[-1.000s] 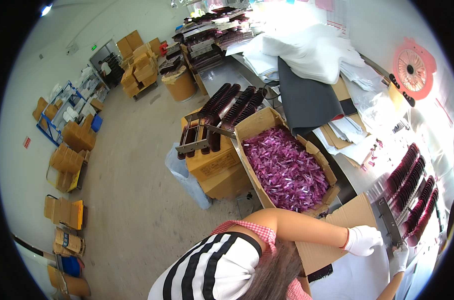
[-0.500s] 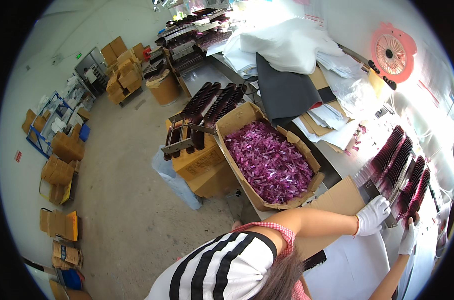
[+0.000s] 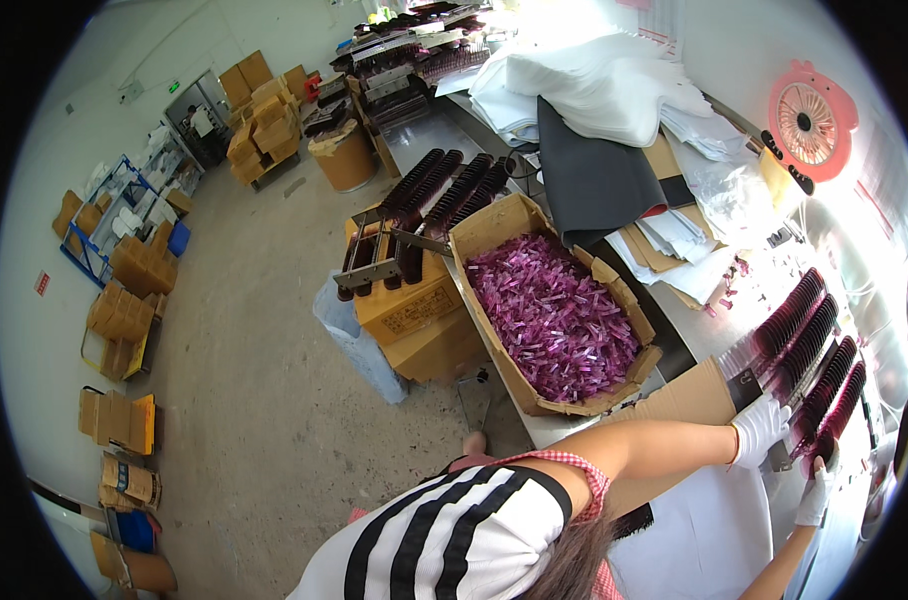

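Observation:
A metal rack (image 3: 747, 388) holds rows of dark purple plastic strips (image 3: 812, 335) on the table at the right. White-gloved, my left hand (image 3: 762, 430) is closed on the rack's near-left part, its fingers curled over the metal. My right hand (image 3: 817, 492), in a white glove with bare fingertips, grips the near end of the right-hand row of strips from the near side. How many strips lie between those fingers is too small to make out. A flat piece of cardboard (image 3: 689, 398) lies under my left forearm.
Left of the rack, an open cardboard box (image 3: 479, 232) is full of loose purple pieces (image 3: 554, 315). Another loaded rack (image 3: 434, 200) rests beyond it on a carton (image 3: 404, 312). White foam sheets (image 3: 594, 80), a black sheet (image 3: 594, 165) and a pink fan (image 3: 806, 120) are farther back.
The whole view has shifted slightly, with most things appearing farther right. Both hands stay at the same rack; the right fingers remain at the near end of the strips.

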`<state>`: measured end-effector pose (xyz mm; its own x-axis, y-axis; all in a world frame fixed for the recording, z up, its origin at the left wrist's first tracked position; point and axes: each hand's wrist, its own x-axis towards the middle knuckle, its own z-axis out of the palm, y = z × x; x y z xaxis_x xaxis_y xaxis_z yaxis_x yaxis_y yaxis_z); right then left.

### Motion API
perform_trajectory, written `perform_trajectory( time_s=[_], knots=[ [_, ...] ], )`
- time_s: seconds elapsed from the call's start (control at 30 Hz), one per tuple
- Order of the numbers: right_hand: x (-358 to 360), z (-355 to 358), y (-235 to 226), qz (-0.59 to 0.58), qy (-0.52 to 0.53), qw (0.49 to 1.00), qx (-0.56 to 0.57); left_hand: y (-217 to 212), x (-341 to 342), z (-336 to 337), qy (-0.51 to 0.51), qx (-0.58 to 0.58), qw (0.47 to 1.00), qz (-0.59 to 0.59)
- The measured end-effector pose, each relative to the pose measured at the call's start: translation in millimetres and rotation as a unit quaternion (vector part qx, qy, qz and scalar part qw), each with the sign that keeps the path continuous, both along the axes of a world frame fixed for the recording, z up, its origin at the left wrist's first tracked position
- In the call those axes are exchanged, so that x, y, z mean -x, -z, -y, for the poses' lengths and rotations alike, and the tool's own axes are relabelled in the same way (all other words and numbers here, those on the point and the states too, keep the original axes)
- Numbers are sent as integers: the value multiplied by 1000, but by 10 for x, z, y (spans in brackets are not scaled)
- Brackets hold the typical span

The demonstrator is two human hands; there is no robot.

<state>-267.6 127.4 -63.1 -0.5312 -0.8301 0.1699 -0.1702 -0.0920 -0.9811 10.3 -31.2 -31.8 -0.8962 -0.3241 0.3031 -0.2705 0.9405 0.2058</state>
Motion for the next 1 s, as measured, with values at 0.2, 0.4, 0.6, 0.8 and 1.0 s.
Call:
perform_trajectory(
  time_s=[0.2,0.4,0.6,0.8,1.0],
  knots=[
    [-379,54,-205,-95,-27,990,-103,194,70,60,8,-34,997,-70],
    [-414,39,118,-315,102,942,-52,187,90,99,24,-62,996,-66],
    [-495,63,252,-275,185,940,-77,100,101,130,44,-94,995,-7],
    [-847,154,204,-352,246,898,-97,130,583,-57,-181,41,964,189],
    [-975,307,327,-504,288,793,-188,352,234,162,29,-43,997,-60]
  ],
)
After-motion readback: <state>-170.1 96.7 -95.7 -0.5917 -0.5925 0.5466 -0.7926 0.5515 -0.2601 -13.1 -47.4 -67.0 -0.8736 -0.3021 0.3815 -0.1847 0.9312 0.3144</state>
